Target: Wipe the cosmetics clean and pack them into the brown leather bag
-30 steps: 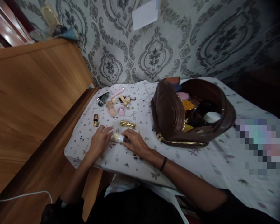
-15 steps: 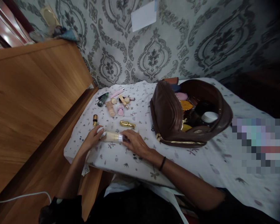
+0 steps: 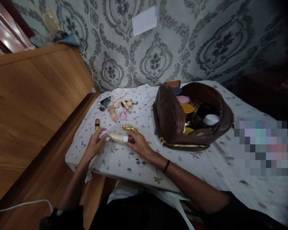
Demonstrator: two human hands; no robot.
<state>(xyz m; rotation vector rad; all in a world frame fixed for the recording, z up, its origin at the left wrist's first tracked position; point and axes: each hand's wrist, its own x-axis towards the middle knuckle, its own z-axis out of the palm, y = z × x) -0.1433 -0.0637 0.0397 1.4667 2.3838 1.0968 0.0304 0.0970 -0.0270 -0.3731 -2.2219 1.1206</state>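
My left hand is closed on a small white item at the left end of a pale cream tube. My right hand grips the white-banded right end of that cream tube, which lies level between both hands above the cloth. Just behind my right hand rests a gold tube. A black and gold lipstick is close behind my left hand. Farther back lie a peach tube, a pink-capped jar and several other cosmetics.
An open brown bag holding jars and pouches stands on the patterned cloth, right of my hands. A wooden panel rises at the left. Behind is a patterned wall with white paper. A blurred patch covers something at far right.
The cream tube has tilted slightly and its left end shows more clearly beside the white item. My right hand has moved up a little, near the gold tube. The view has shifted slightly.
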